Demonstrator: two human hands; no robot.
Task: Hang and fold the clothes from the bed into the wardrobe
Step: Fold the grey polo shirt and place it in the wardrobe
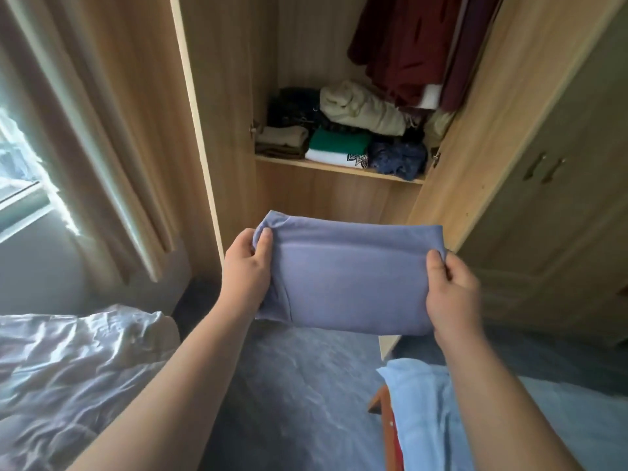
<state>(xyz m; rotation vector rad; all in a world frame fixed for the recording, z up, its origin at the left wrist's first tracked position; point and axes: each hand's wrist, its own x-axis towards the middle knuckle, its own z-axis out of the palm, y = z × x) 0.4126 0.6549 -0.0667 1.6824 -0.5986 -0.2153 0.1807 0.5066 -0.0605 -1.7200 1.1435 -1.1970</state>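
Note:
A folded blue-grey garment is held flat in the air in front of the open wardrobe. My left hand grips its left edge with the thumb on top. My right hand grips its right edge the same way. The wardrobe shelf lies beyond and above the garment and carries several folded clothes, among them a green and white piece and a cream bundle. Dark red clothes hang above the shelf at the right.
The bed with a rumpled pale sheet fills the lower left. A light blue cloth lies over a wooden chair at the lower right. The open wardrobe door stands at the right, curtains and a window at the left. Grey carpet lies below.

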